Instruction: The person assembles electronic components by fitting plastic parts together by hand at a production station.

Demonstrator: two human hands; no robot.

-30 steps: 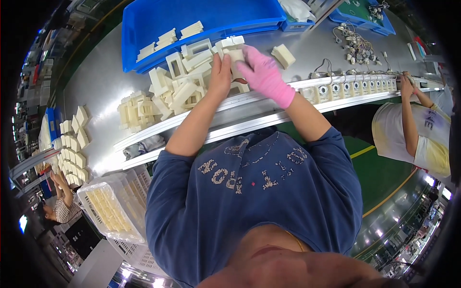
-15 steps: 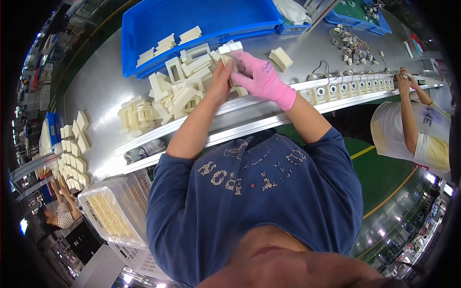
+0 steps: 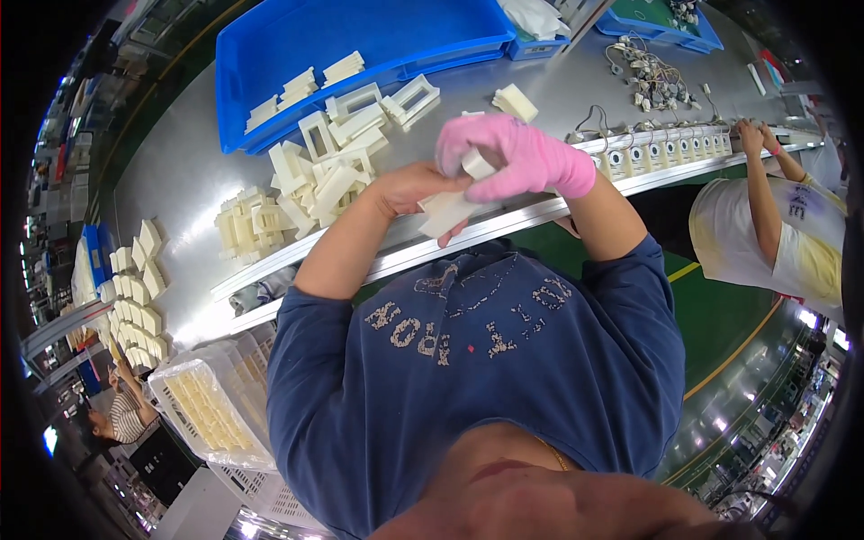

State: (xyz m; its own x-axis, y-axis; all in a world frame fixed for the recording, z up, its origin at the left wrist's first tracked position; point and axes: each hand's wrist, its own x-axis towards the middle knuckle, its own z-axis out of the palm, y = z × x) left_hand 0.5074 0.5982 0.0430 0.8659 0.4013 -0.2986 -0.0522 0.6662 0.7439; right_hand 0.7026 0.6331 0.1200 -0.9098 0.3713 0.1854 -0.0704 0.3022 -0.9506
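My left hand is bare and grips a cream plastic frame piece held up in front of my chest. My right hand, in a pink glove, is closed on a small cream part at the top of that same piece. Both hands meet above the near edge of the grey work table. A heap of cream plastic frames lies on the table just beyond my left hand.
A blue tray with a few cream pieces stands at the back. Stacks of cream blocks sit at the left end. A clear bin of parts is lower left. A row of small white parts lines the rail, where another person works.
Both hands have pulled back from the heap toward my chest, lifting the cream piece off the table.
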